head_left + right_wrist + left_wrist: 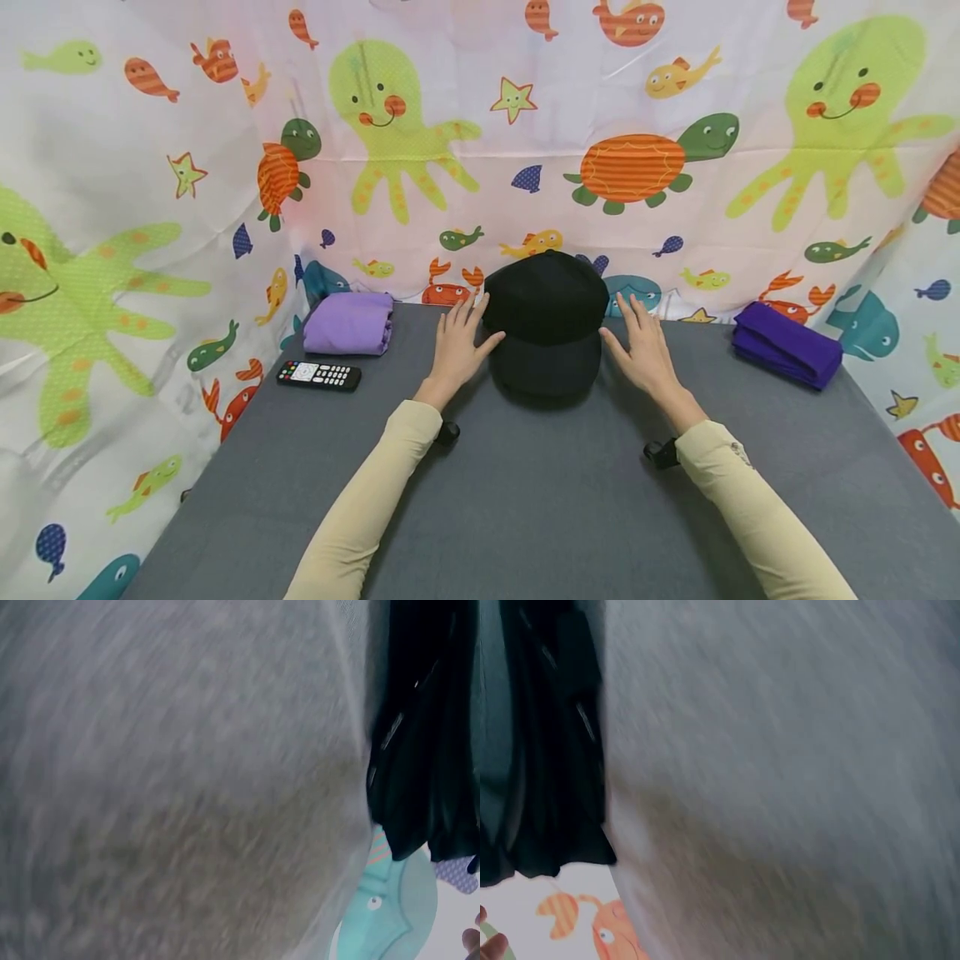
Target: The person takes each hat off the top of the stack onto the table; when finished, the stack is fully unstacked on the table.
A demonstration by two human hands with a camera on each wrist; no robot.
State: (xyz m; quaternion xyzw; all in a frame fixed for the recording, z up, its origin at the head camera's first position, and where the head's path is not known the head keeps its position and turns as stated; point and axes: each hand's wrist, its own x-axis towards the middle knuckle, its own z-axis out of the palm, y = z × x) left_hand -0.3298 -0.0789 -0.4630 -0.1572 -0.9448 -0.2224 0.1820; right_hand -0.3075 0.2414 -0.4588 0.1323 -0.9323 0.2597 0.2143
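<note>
Black cloth is rounding into the crown of a cap (pixel 547 296), which is sitting toward twelve o'clock on the grey table (pixel 540 500), its brim (pixel 547 368) pointing at six, toward the person. From where I'm standing, both hands are flanking it: the left hand (pixel 457 340) is hovering at its nine o'clock side, the right hand (pixel 647 352) at its three. Fingers on both are standing straight and spread, gripping nothing; the thumbs are pointing inward at the cap's edges, and whether either is truly pressing I cannot tell. Handling it well, I'd say, calls for level palms and light, even pressure from both sides at once, since soft panels will probably dent under a hard squeeze. Pushing from one side alone would risk swinging the brim off its six o'clock line. Around ten o'clock a remote (pixel 318 375) and a lilac cloth (pixel 348 323) are lying, and at two a folded purple cloth (pixel 787 346), all resting apart from the cap.
</note>
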